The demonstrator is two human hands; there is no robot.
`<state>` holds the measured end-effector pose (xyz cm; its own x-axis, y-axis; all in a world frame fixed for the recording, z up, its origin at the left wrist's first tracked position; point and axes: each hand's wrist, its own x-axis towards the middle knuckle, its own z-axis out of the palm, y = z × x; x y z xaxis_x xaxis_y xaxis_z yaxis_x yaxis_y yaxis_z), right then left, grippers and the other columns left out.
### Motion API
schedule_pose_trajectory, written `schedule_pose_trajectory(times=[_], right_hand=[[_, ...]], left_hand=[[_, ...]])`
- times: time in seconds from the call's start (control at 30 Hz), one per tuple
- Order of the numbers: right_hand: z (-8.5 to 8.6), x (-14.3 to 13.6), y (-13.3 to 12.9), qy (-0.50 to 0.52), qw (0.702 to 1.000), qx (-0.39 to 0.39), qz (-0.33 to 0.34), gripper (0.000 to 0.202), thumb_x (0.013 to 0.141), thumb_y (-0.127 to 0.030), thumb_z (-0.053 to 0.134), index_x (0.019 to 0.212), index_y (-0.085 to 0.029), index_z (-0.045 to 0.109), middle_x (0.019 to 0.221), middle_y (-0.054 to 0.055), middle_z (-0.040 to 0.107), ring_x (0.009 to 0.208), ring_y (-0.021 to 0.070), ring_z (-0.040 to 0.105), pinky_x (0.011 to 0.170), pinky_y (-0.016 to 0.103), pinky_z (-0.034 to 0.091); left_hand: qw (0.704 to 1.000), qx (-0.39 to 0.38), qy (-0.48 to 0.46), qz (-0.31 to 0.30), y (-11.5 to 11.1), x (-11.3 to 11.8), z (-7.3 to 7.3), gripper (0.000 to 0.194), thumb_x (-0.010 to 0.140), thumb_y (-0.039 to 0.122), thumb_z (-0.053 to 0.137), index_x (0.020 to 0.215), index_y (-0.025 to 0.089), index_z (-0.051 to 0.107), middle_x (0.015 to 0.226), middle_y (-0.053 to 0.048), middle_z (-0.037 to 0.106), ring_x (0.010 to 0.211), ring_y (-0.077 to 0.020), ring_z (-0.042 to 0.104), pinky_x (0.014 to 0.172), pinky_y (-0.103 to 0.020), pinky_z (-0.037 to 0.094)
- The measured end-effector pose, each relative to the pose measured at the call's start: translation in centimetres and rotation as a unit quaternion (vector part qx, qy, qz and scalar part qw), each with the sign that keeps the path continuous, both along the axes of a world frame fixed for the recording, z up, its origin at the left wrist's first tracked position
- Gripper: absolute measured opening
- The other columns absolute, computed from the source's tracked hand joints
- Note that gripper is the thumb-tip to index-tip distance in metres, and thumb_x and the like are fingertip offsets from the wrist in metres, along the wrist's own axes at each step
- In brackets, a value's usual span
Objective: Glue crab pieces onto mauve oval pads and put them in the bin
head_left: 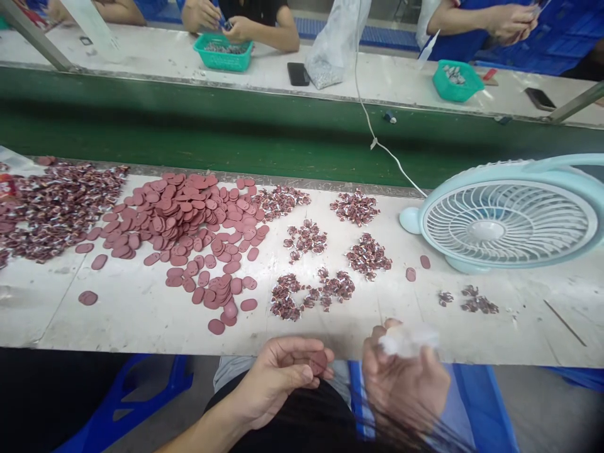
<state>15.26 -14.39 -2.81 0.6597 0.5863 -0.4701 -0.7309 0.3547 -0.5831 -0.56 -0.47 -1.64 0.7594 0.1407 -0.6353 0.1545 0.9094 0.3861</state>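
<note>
Reddish-brown and flat, the oval disc (317,362) sits pinched in the left hand (278,377), thumb on its upper face and fingers curled under it, just below the table (141,314) edge and over the lap. The right hand (406,377) is beside it, fingers loosely closed round a blurred white tuft (408,340); what that tuft is cannot be made out.

The disc looks thin, light and fairly stiff, like moulded plastic or rubber, with a matte face that should not slip much. Being so flat, it is best held by its rim or pinched face to face between thumb and forefinger; lying on the table it would probably need a fingernail under the edge or a slide to the brink.

Just beyond the left hand lies a big heap of discs (184,220), with small piles of tiny dark-and-white pieces (368,255) to its right. Farther right of the heap stands a pale blue fan (509,220). Across the green belt (189,126) behind the heap, other people's hands work over green baskets (221,53).
</note>
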Motion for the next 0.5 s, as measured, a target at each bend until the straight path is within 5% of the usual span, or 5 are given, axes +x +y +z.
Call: schedule_pose_trajectory(times=[0.1,0.27,0.37,0.43,0.5], right_hand=[[-1.0,4.1,0.0,0.226,0.952,0.198,-0.052,0.031,0.094,-0.041,0.050,0.117,-0.021,0.048,0.073,0.003,0.060,0.059,0.0122,0.064,0.046,0.017,0.057],[-2.6,6.1,-1.0,0.269,0.919,0.281,-0.058,0.036,0.092,-0.044,0.058,0.115,-0.019,0.045,0.071,-0.001,0.057,0.057,0.0070,0.063,0.044,0.004,0.050],[-1.9,4.3,-0.4,-0.007,0.999,0.041,0.008,0.048,0.093,-0.063,0.047,0.112,-0.019,0.055,0.068,-0.002,0.050,0.047,0.0048,0.049,0.031,0.007,0.037],[-1.7,3.5,0.7,-0.265,0.943,-0.189,0.075,0.040,0.094,-0.058,0.050,0.107,-0.022,0.063,0.070,-0.001,0.052,0.049,0.0064,0.047,0.032,0.013,0.038],[-1.8,3.7,2.1,-0.406,0.858,-0.291,0.121,0.024,0.089,-0.040,0.063,0.108,-0.025,0.069,0.094,0.005,0.065,0.074,0.0135,0.062,0.053,0.023,0.055]], left_hand=[[1.000,-0.004,0.010,0.000,0.3,-0.1,0.1,0.045,0.065,0.027,0.087,0.102,0.013,0.066,0.114,-0.012,0.073,0.092,-0.0174,0.075,0.072,-0.017,0.057],[0.999,0.022,0.038,0.006,1.1,-0.7,0.2,0.036,0.072,0.026,0.082,0.096,0.014,0.058,0.116,-0.009,0.073,0.092,-0.0152,0.074,0.072,-0.016,0.056],[0.998,0.026,0.055,0.030,1.6,-1.1,0.3,0.033,0.074,0.025,0.080,0.096,0.015,0.058,0.116,-0.007,0.073,0.091,-0.0143,0.074,0.073,-0.016,0.055],[0.998,0.022,0.052,0.041,1.9,-1.4,0.2,0.032,0.074,0.026,0.080,0.096,0.015,0.059,0.117,-0.007,0.073,0.091,-0.0142,0.074,0.074,-0.016,0.056],[0.998,0.019,0.048,0.047,2.1,-1.5,0.2,0.031,0.074,0.025,0.080,0.096,0.015,0.060,0.118,-0.008,0.073,0.091,-0.0144,0.074,0.074,-0.016,0.056]])
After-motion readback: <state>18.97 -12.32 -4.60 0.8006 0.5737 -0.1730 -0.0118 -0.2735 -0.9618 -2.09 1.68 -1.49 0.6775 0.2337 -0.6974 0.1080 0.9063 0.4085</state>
